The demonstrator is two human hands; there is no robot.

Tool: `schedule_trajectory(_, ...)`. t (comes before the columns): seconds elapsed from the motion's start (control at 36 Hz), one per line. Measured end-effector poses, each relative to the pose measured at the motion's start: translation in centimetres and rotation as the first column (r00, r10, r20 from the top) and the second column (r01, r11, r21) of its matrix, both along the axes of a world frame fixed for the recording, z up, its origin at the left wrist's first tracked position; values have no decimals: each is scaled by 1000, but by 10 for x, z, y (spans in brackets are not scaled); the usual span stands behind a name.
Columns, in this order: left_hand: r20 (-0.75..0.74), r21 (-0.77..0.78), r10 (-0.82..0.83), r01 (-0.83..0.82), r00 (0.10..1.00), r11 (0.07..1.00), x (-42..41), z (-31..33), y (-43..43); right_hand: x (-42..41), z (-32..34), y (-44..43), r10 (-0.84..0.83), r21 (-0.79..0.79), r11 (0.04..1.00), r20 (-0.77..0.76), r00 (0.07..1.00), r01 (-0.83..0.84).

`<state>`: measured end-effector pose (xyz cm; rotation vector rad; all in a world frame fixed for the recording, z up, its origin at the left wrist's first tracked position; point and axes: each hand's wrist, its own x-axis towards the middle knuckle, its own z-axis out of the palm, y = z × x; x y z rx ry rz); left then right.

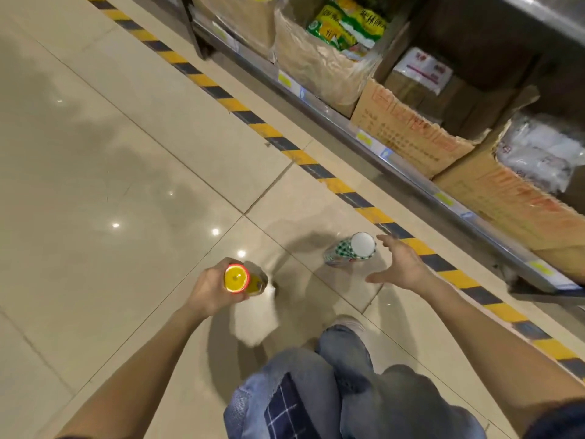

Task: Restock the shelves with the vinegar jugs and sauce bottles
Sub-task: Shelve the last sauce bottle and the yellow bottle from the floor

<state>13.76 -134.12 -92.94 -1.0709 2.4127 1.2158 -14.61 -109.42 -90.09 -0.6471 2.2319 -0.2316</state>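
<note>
At the bottom edge are the person's legs in blue jeans, with the toe of a pale shoe showing just past the knee. Both bare forearms reach out over the tiled floor.

The left hand has its fingers and thumb curled round the neck of a bottle with a yellow cap edged in red. The bottle is seen from above, so its body is mostly hidden by the cap and the hand, and only a bit of yellowish label shows.

The right hand is wide open, with fingers spread and thumb out, and holds nothing. It is just beside a second bottle, which has a white cap and a green-checked label and stands on the floor. Whether a fingertip touches its cap is hard to tell.

Beyond the hands, black-and-yellow striped tape runs across the floor along the foot of a metal shelf. The shelf's front rail carries small price tags, too blurred to read.

Open cardboard boxes stand on the shelf:
- The nearest box is cut off by the right edge and holds clear plastic bags of something pale.
- The middle box has red printing and holds a wrapped parcel with a white label.
- The far box is lined with plastic film and holds green-and-yellow packets.

The space deeper in the shelf is dark.
</note>
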Motion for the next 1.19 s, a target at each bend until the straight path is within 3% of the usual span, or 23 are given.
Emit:
schedule_trajectory(0.19,-47,116,393,-386,918,915,-15,11,-5,1,-1,0,-2,-26,1000,7,1000,2)
schedule_trajectory(0.42,-124,206,641,-612,757,763,-24,63,-21,-1,-6,1,-120,-53,991,95,988,125)
schedule_trajectory(0.58,-179,203,724,-695,666,690,-21,94,-28,10,-23,-4,-221,-239,932,219,950,272)
schedule_trajectory(0.75,-236,214,738,-707,632,674,-15,105,-27,28,-44,-20,-469,-363,764,255,845,534)
schedule_trajectory(0.89,-248,215,737,-707,628,674,-15,107,-27,29,-52,-31,-560,-359,693,278,780,625)
schedule_trajectory(1.0,-247,179,742,-723,623,667,-18,114,-26,28,-45,-40,-668,-326,591,314,674,738)
schedule_trajectory(1.19,-207,148,743,-731,636,666,-22,162,-20,26,25,-47,-719,-284,449,448,531,847)
